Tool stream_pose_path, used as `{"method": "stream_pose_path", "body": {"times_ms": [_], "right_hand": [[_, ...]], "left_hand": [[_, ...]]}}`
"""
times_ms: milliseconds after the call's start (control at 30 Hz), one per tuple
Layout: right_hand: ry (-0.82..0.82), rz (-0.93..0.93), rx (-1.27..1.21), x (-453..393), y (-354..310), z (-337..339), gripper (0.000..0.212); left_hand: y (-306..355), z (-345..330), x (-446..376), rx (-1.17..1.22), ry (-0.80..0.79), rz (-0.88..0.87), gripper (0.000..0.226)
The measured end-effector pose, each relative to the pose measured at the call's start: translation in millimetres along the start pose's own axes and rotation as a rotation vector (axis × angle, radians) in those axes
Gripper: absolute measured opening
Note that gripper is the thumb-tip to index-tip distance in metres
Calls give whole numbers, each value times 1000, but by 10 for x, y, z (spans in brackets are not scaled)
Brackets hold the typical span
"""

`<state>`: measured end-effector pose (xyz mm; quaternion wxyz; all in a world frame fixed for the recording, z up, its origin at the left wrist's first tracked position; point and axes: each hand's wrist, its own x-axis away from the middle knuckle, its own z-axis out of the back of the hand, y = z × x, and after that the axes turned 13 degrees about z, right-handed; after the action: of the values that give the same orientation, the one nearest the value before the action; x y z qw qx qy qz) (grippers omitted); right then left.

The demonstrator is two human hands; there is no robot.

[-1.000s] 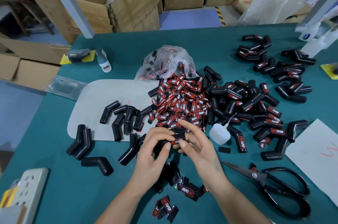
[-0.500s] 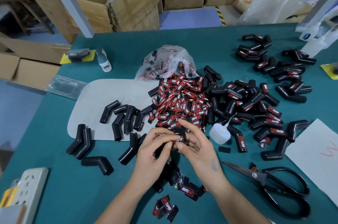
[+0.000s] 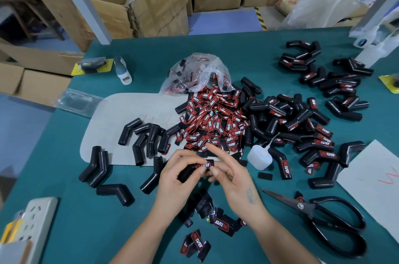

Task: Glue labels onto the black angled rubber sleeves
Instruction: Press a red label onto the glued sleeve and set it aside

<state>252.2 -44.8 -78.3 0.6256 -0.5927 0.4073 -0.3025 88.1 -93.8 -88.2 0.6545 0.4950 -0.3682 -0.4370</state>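
My left hand (image 3: 180, 174) grips a black angled rubber sleeve (image 3: 187, 172) above the green table (image 3: 86, 220). A red-and-black label (image 3: 203, 165) lies on the sleeve's upper end, and my right hand (image 3: 232, 174) presses it with the thumb while the index finger points up. Behind my hands spreads a pile of loose labels (image 3: 212, 122). Bare sleeves (image 3: 149, 138) lie to the left on a grey mat (image 3: 121, 121). Labelled sleeves (image 3: 302, 132) are heaped to the right. A small white glue bottle (image 3: 259, 157) stands just right of my hands.
Black scissors (image 3: 323, 218) lie at the near right beside a white sheet (image 3: 375, 177). A clear bag (image 3: 198, 75) of labels sits behind the pile. More labels (image 3: 205, 227) lie under my wrists. A power strip (image 3: 30, 227) is at the near left; cardboard boxes (image 3: 151, 0) stand beyond the table.
My left hand has turned the sleeve so the label faces up. My right thumb has come onto the label's end and the index finger has lifted.
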Motion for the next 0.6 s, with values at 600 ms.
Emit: {"method": "stream_pose_path", "body": {"times_ms": [600], "right_hand": [[-85,59,71,40,88,5,53]], "left_hand": [[7,2,-3,-12,35,-44,23]]}}
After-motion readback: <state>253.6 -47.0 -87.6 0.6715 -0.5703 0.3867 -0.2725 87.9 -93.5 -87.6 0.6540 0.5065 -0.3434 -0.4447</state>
